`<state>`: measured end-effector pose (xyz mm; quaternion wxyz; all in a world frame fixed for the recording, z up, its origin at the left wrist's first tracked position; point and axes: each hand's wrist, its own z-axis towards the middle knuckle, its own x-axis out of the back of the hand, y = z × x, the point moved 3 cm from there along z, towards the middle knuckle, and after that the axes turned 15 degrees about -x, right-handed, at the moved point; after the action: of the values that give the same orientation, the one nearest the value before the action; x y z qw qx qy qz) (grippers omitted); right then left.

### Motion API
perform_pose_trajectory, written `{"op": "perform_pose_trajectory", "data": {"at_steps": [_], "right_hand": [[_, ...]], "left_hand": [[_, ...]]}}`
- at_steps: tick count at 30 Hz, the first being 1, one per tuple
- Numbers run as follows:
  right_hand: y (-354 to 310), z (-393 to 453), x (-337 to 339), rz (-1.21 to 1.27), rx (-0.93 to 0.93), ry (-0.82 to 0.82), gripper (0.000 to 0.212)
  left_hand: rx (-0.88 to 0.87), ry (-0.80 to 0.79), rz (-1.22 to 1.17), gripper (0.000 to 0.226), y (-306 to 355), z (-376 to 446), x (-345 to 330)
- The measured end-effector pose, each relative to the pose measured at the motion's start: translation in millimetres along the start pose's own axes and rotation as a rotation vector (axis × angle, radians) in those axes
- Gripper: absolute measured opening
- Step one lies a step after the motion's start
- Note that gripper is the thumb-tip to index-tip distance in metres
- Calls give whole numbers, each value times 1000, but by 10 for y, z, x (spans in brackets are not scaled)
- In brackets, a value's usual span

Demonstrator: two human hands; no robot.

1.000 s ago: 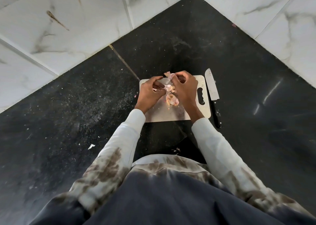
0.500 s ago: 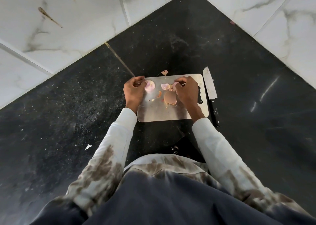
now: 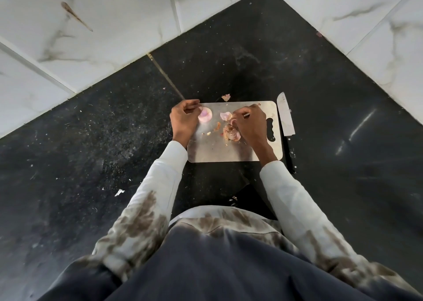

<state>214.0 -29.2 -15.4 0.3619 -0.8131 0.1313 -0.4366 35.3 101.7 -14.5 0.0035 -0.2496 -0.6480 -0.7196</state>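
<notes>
A steel cutting board (image 3: 217, 149) lies on the black counter. At the board's far left corner my left hand (image 3: 183, 120) holds a peeled pink onion (image 3: 205, 115), fingers curled against it. My right hand (image 3: 251, 123) hovers over the board's middle, fingertips pinched at a scrap of onion skin (image 3: 225, 115). A heap of papery peels (image 3: 232, 132) sits just under that hand. Small skin bits dot the board between the two hands.
A knife (image 3: 285, 117) with a black handle lies on the counter along the board's right edge. One loose peel (image 3: 226, 97) lies beyond the board's far edge. White marble-tiled walls (image 3: 91, 37) close off the corner behind and to the right.
My hands, joined over the board's middle a second ago, have parted. The left carried the onion to the far left corner; the right dropped toward the peels.
</notes>
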Motion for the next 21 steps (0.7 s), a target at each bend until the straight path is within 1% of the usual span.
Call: {"op": "perform_pose_trajectory", "data": {"at_steps": [3,7,9,10,12,14,15,18,21], "right_hand": [[0,16,28,50,-8,16,18],[-28,53,75,107,45,43,29],[-57,88,90,87,71,29,32],[-79,107,95,71,87,16,34],[-126,144,79,11,141,-18,37],[-191,164,41,-78,220,-51,37],[-228,180,11,-119,261,-65,39],[-330,254,-119,-262,317,-132,45],[-357,341,-276,-374,272,-180,41]], "left_hand": [[1,19,10,23,-27,-12,0],[-18,72,31,22,21,-38,19],[-112,105,100,23,119,-53,-11],[-177,96,140,24,170,-58,-51],[-288,-5,213,24,253,-79,-166],[-338,-117,267,24,275,-106,-273],[-346,-143,288,24,278,-122,-306],[-328,-139,303,25,303,-150,-334],[-308,-120,295,23,333,-131,-304]]}}
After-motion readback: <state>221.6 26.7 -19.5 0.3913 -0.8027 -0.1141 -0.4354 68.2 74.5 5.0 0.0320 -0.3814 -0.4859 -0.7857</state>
